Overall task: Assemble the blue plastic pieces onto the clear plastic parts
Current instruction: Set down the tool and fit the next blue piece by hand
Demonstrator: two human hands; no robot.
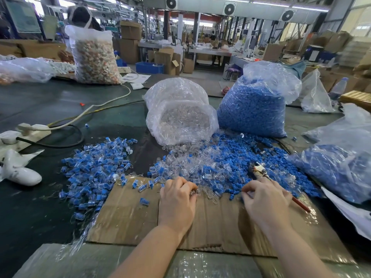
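Observation:
A mixed heap of loose clear plastic parts [180, 163] and blue plastic pieces [267, 155] spreads over the middle of the table. My left hand [176, 197] rests on the cardboard sheet [128, 215] at the heap's near edge, its curled fingers gripping clear parts. My right hand [265, 199] lies to the right, fingertips pinching a small piece whose kind I cannot tell. A red-handled tool [281, 187] lies under this hand, its tip out over the heap. Joined blue-and-clear pieces [94, 169] form a pile to the left.
A clear bag of clear parts [180, 115] lies open toward the heap; a tall bag of blue pieces [253, 109] stands beside it. Another bag of blue pieces [341, 167] lies at right. A power strip with cables [30, 131] and a white object [20, 171] sit left.

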